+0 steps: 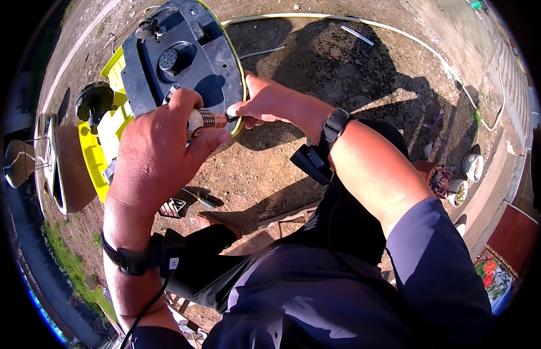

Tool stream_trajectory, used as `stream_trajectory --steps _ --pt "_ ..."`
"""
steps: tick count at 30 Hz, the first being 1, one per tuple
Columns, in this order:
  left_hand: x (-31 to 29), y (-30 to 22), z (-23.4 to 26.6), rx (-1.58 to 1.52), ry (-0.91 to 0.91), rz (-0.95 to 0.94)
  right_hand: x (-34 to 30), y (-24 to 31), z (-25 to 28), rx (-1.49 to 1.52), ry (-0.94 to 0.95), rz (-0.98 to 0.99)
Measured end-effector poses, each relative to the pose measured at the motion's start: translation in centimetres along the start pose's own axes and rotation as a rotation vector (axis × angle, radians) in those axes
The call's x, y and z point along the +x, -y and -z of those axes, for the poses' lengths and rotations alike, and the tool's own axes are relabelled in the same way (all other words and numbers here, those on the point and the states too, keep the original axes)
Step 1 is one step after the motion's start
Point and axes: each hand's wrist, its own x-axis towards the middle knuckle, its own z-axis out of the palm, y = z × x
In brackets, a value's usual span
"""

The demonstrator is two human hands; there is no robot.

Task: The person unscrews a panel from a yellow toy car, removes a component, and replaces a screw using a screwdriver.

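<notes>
A large plastic body with a dark grey underside [145, 75] and bright yellow sides, like an overturned ride-on toy, stands in front of me. My left hand [160, 136] is closed round a cylindrical tool [209, 120] with a ribbed, coppery front and a dark tip; most of its body is hidden in the palm. The tip points right, at the body's near right edge. At that edge my right hand [267, 102] is closed, thumb and fingers pinching the yellow rim [245, 87] beside the tip. Whether it also holds a small part is hidden.
A black wheel [94, 100] sticks out at the body's left. On the dirt lie a screwdriver-like tool [202, 199], a small dark crate [172, 207] and a pale hose [392, 29]. A brown chair-like object [72, 168] stands left; potted plants [472, 167] stand right.
</notes>
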Motion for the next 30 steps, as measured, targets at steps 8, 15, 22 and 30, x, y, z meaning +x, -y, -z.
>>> stream_trajectory --steps 8,15,22,30 --pt "0.0 0.7 0.1 0.114 -0.118 -0.357 0.4 0.0 -0.1 0.022 0.018 -0.025" --pt "-0.2 0.0 -0.3 -0.023 -0.007 0.061 0.3 -0.3 0.0 -0.008 0.032 0.024" --pt "-0.1 1.2 0.1 0.097 -0.077 -0.319 0.3 -0.1 -0.1 -0.004 0.023 -0.023" --pt "0.2 0.8 3.8 0.017 -0.136 -0.240 0.8 -0.4 -0.3 -0.107 0.011 0.044"
